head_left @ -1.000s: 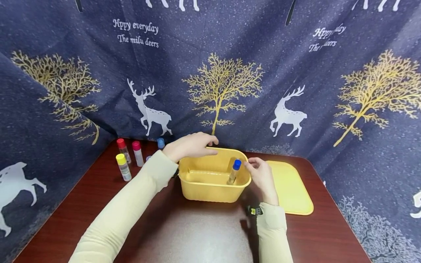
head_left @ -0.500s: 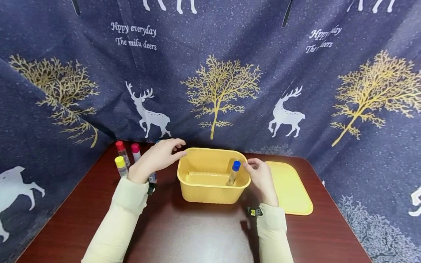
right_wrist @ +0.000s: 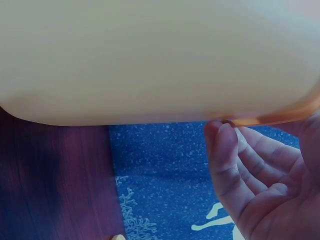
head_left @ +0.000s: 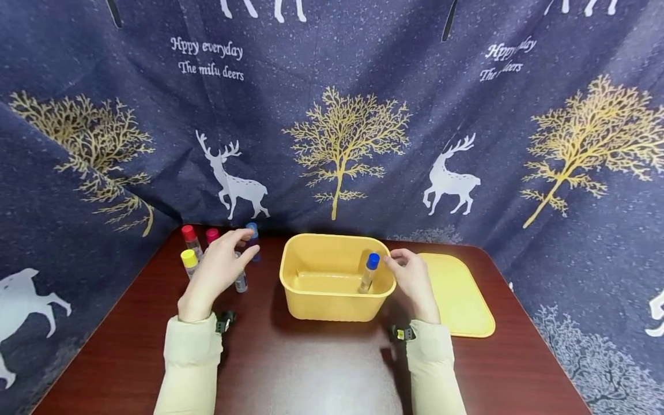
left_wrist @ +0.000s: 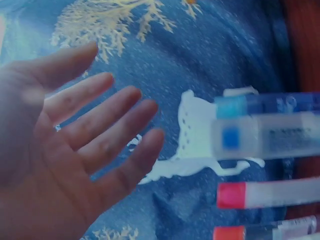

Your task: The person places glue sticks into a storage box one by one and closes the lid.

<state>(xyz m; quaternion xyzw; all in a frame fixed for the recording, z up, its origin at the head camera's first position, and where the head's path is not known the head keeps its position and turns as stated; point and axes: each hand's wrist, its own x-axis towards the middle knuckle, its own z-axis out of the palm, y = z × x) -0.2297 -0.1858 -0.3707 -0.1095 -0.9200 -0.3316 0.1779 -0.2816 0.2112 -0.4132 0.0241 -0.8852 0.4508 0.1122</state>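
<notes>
In the head view my left hand (head_left: 220,265) is over the small capped bottles at the left, its fingers loosely spread and holding nothing. Close to its fingertips stands a blue bottle (head_left: 254,245), with a clear-capped bottle (head_left: 241,281) nearer. The left wrist view shows the open palm, apart from the clear-capped bottle (left_wrist: 265,136). My right hand (head_left: 412,282) pinches the right rim of a yellow plastic tub (head_left: 332,307) between thumb and fingers, also seen in the right wrist view. A clear bottle with a blue cap (head_left: 370,271) leans upright inside the tub's right end.
Bottles with a red cap (head_left: 190,237), a crimson cap (head_left: 212,235) and a yellow cap (head_left: 189,260) stand at the left, partly behind the left hand. A flat yellow lid (head_left: 459,294) lies right of the tub. A patterned blue cloth (head_left: 332,69) hangs behind the table (head_left: 290,369).
My left hand has moved left from above the tub to the bottles, and back toward me a little. The right hand stays at the tub's rim; tub and inner bottle have not moved.
</notes>
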